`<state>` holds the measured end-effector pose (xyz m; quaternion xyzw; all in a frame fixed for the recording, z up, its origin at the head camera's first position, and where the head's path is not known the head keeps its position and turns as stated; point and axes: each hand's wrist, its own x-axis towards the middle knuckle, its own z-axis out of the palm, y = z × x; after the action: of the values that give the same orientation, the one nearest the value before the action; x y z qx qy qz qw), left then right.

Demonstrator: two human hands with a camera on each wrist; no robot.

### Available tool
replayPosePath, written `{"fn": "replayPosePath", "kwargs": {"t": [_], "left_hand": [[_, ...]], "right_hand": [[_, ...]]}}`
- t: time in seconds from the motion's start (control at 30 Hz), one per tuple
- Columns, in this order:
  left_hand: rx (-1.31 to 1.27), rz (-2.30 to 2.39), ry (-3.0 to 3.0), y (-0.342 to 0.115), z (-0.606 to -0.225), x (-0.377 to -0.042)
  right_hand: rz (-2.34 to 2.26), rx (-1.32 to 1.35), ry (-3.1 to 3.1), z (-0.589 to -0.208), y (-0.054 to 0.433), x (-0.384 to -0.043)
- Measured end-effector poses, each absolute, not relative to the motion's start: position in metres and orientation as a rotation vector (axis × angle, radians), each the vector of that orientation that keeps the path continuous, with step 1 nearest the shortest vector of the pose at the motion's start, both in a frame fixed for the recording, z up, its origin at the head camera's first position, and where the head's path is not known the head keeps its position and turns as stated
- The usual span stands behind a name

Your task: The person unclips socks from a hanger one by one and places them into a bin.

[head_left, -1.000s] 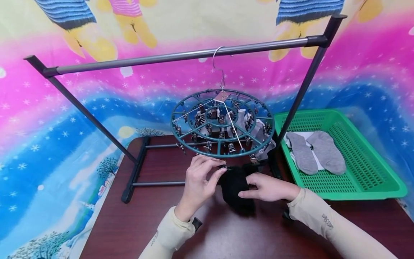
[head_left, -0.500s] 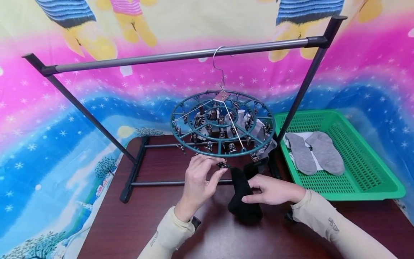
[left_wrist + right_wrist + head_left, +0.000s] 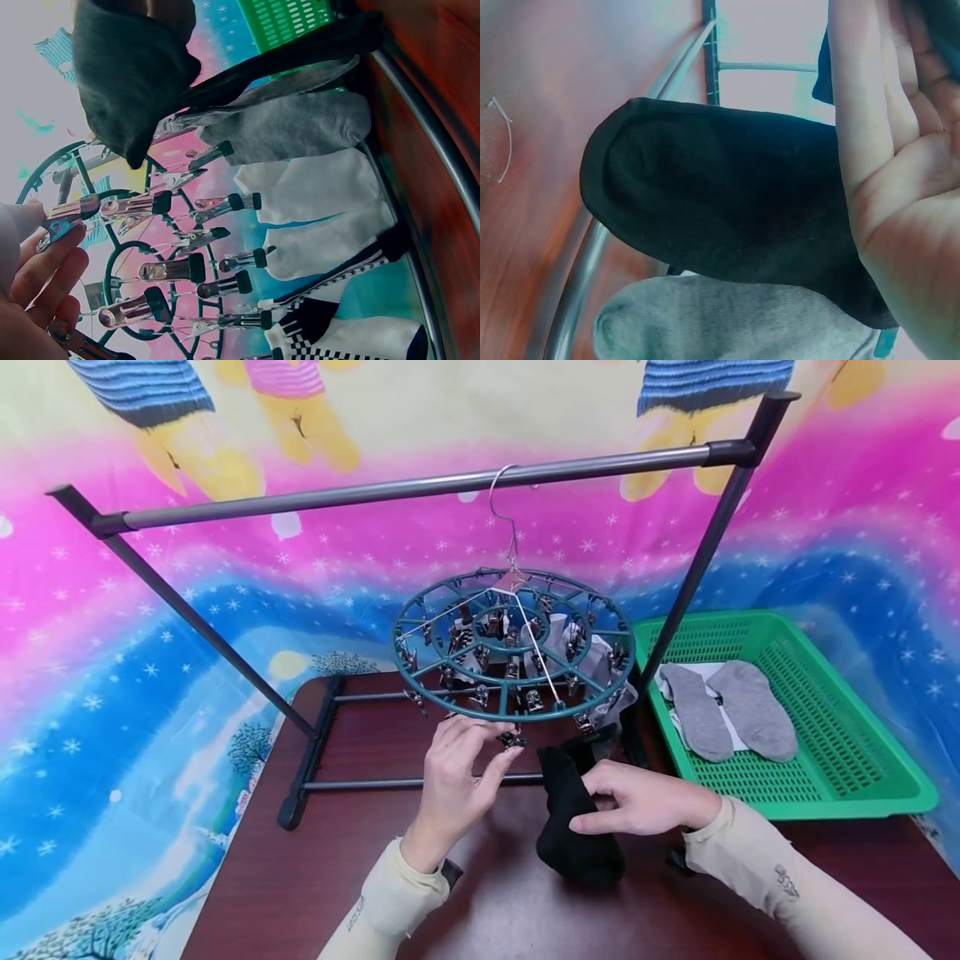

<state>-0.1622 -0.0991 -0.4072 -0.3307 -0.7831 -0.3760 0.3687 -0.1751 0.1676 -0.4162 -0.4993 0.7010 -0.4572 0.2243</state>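
Note:
My left hand (image 3: pixel 459 781) pinches a metal clip (image 3: pixel 513 740) at the front rim of the round green hanger (image 3: pixel 510 714); in the left wrist view the clip (image 3: pixel 71 211) sits between thumb and fingers. To its right, my right hand (image 3: pixel 648 799) grips a black sock (image 3: pixel 573 831), whose upper end stands a little apart from that clip. Close beside, another black sock (image 3: pixel 300 60) hangs among grey socks (image 3: pixel 292 127). In the right wrist view a black sock (image 3: pixel 712 187) hangs over a grey sock (image 3: pixel 705 322), left of my right hand (image 3: pixel 900 165).
A dark metal rack (image 3: pixel 420 485) carries the hanger on its top bar. White socks (image 3: pixel 315 187) and a checkered sock (image 3: pixel 360 330) hang from other clips. At the right, a green basket (image 3: pixel 840 727) holds grey socks (image 3: pixel 753 710). Everything stands on a brown table (image 3: pixel 300 893).
My right hand has moved slightly right and down with the black sock, drawing its upper end away from the clip. My left hand stays at the clip, which now shows more fully.

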Motion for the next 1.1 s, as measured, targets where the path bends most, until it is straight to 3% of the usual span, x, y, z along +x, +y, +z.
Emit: {"fn": "replayPosePath", "kwargs": {"t": [0.23,0.5,0.8,1.1], "left_hand": [[-0.835,-0.970,-2.015,-0.100,-0.409,-0.163],[-0.815,-0.978,-1.989,-0.101,-0.409,-0.164],[-0.810,-0.984,-1.973,-0.101,-0.409,-0.165],[-0.807,-0.987,-1.978,-0.101,-0.410,-0.166]], "right_hand": [[-1.291,-1.391,1.866,-0.406,0.170,-0.171],[-1.386,-1.610,1.827,-0.382,0.192,-0.175],[-1.476,-1.328,2.080,-0.355,0.250,-0.180],[-1.716,-1.212,2.005,-0.362,0.296,-0.198]]}}
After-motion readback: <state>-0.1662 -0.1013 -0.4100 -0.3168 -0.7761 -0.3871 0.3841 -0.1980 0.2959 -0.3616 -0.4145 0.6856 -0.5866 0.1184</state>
